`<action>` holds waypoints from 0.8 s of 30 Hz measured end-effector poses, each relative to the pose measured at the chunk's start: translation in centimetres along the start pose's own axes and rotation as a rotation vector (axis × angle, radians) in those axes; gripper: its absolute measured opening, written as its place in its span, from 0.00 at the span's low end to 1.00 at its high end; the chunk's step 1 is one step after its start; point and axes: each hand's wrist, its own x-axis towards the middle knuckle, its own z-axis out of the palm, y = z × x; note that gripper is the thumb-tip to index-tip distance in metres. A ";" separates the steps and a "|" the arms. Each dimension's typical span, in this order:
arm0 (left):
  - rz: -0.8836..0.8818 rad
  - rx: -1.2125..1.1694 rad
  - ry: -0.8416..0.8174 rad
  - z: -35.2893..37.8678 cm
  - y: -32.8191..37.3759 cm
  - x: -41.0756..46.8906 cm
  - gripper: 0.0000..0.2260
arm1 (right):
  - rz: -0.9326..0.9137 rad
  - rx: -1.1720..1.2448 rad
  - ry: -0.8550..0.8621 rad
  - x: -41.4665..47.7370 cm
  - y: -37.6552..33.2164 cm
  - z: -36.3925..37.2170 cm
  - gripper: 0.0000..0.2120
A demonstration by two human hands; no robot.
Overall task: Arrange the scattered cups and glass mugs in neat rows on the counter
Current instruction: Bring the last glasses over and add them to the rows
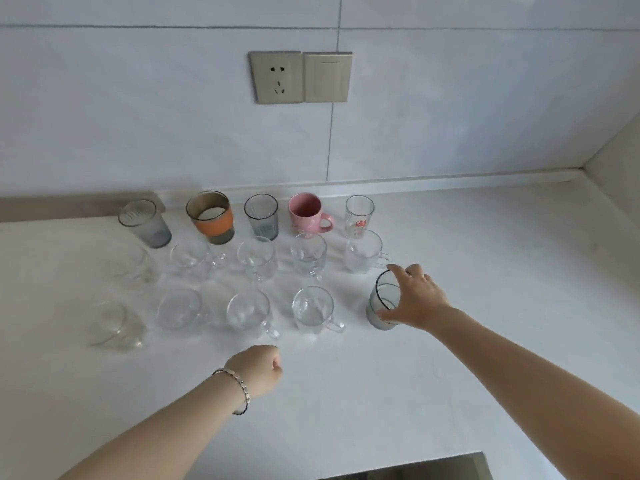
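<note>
Frosted glass tumbler (pixel 382 304) sits in the right hand (pixel 417 297), its grip wrapped around the side, at the front row's right end on the worktop (pixel 485 271); left hand (pixel 258 370) hovers fisted, empty; three rows look nearly complete, only this placement pending.

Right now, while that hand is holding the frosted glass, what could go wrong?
1. The right hand grips the frosted glass near its rim; it might tip while being set down.
2. A clear glass mug stands close behind it; a nudge could knock them together.
3. The left hand, closed in a fist, sits near the front-row mug handles and could bump one.
</note>
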 end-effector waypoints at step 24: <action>-0.039 -0.256 0.236 -8.5 -7.4 -1.7 0.13 | -0.234 -0.059 -0.052 3.9 -12.3 -2.1 0.15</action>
